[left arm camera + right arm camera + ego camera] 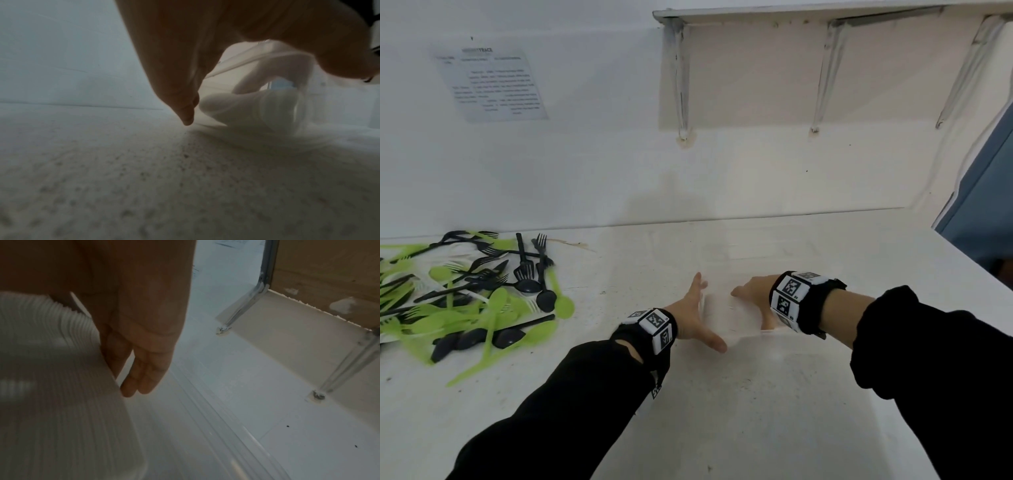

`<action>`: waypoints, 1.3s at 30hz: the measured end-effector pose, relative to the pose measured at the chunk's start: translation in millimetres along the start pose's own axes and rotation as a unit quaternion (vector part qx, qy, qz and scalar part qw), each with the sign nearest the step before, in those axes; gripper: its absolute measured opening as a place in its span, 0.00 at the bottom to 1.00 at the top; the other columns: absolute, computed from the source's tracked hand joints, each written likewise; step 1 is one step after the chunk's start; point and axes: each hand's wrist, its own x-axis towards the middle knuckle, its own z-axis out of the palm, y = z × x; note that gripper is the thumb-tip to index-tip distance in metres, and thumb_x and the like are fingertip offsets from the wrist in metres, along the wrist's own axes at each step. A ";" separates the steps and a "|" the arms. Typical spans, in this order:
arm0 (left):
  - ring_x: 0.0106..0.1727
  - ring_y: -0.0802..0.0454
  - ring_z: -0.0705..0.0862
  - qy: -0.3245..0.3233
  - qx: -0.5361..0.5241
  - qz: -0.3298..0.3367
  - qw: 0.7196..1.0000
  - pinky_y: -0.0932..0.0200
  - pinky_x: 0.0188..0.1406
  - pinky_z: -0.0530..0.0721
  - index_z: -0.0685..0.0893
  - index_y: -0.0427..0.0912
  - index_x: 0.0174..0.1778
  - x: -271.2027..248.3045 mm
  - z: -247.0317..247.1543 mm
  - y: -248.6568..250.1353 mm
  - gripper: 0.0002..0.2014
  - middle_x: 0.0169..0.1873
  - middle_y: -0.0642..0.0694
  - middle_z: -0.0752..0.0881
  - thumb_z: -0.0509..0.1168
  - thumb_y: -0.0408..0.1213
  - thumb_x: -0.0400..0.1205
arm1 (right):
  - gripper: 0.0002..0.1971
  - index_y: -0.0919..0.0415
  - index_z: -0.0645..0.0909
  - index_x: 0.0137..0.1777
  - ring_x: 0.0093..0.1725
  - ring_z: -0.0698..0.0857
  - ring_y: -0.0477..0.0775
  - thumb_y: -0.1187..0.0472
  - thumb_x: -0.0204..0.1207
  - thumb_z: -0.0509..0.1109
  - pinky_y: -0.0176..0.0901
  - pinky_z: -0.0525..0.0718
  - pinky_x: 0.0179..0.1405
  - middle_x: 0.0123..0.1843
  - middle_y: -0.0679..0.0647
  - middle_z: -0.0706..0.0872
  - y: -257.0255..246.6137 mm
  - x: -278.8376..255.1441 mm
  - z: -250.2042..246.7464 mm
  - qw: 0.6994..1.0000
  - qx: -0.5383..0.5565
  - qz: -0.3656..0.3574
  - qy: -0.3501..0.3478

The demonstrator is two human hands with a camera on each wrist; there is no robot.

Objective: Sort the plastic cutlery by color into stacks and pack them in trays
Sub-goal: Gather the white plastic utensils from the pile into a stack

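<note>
A stack of white plastic cutlery (pixel 732 315) lies on the white table (pixel 722 411) between my two hands. My left hand (pixel 697 305) presses its left end with straight fingers. My right hand (pixel 755 298) lies flat against its right end. The left wrist view shows the white spoon bowls (pixel 242 107) just past my fingers (pixel 185 113). In the right wrist view the ribbed edges of the stack (pixel 51 369) run beside my straight fingers (pixel 141 378). A mixed pile of green, black and white cutlery (pixel 469 294) lies at the far left.
A clear plastic tray rim (pixel 205 410) runs along the table beyond the stack, faint in the head view. A wall shelf on brackets (pixel 825 68) hangs above the table's back. A paper sheet (pixel 493 84) is on the wall. The table's right edge (pixel 979 274) is close.
</note>
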 end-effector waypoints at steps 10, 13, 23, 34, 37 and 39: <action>0.83 0.52 0.51 -0.003 -0.014 -0.001 1.000 0.54 0.81 0.55 0.28 0.48 0.80 1.3 0.5 -1.8 0.69 0.82 0.57 0.44 0.82 0.41 0.62 | 0.38 0.53 0.63 0.78 0.73 0.75 0.54 0.53 0.69 0.76 0.45 0.74 0.69 0.76 0.51 0.71 -2.8 12.0 -5.5 0.999 -0.010 0.042 -0.008; 0.83 0.52 0.51 -0.007 -0.017 -0.002 1.000 0.52 0.82 0.54 0.28 0.48 0.79 1.2 0.6 -1.3 0.70 0.83 0.56 0.44 0.82 0.40 0.63 | 0.41 0.46 0.70 0.64 0.51 0.86 0.55 0.45 0.50 0.83 0.52 0.87 0.48 0.55 0.46 0.81 14.9 69.6 23.0 0.997 -0.038 0.057 -0.044; 0.83 0.52 0.52 -0.007 -0.016 -0.005 1.000 0.50 0.82 0.55 0.28 0.49 0.79 1.3 0.6 -2.1 0.70 0.83 0.55 0.44 0.82 0.40 0.63 | 0.22 0.66 0.70 0.74 0.70 0.77 0.58 0.62 0.81 0.64 0.43 0.75 0.65 0.71 0.60 0.75 -22.5 8.4 -26.8 0.996 -0.069 0.043 -0.040; 0.82 0.54 0.55 -0.005 -0.001 -0.011 1.000 0.51 0.81 0.59 0.28 0.50 0.79 1.7 0.4 -1.5 0.70 0.83 0.56 0.45 0.83 0.42 0.62 | 0.42 0.52 0.67 0.76 0.72 0.74 0.53 0.46 0.63 0.80 0.50 0.73 0.69 0.73 0.48 0.74 -10.6 2.3 -23.9 0.996 0.091 0.010 -0.009; 0.82 0.53 0.56 -0.006 -0.001 -0.014 1.000 0.50 0.81 0.59 0.28 0.49 0.79 1.5 0.0 -0.8 0.70 0.83 0.56 0.46 0.83 0.42 0.62 | 0.42 0.51 0.69 0.74 0.71 0.75 0.52 0.45 0.61 0.81 0.51 0.74 0.70 0.72 0.47 0.74 -8.9 6.3 -24.3 0.994 0.105 0.017 -0.010; 0.82 0.53 0.57 -0.006 0.001 -0.015 1.000 0.50 0.81 0.59 0.28 0.49 0.79 1.3 -0.3 -0.4 0.70 0.83 0.56 0.46 0.82 0.42 0.62 | 0.40 0.51 0.70 0.73 0.70 0.75 0.52 0.44 0.62 0.80 0.50 0.74 0.70 0.71 0.46 0.75 -8.3 7.9 -25.7 0.992 0.122 0.020 -0.001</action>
